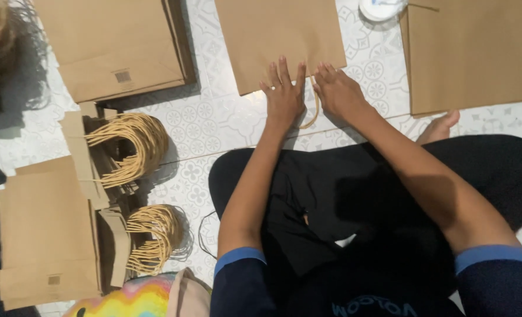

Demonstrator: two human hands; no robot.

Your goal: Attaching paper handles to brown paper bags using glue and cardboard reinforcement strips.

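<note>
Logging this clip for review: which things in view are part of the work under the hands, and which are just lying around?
In the work:
- left hand and right hand, pressing on the flat brown paper bag
- cord handle looping at its edge
- bundles of cord handles
- stacks of brown bags

Lying about:
- white round container
- rainbow-coloured item
- thin black cable

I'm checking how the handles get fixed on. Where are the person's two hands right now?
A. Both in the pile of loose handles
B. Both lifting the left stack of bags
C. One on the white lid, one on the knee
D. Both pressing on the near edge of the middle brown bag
D: the left hand and right hand lie flat on the near edge of the middle bag, over a handle.
</note>
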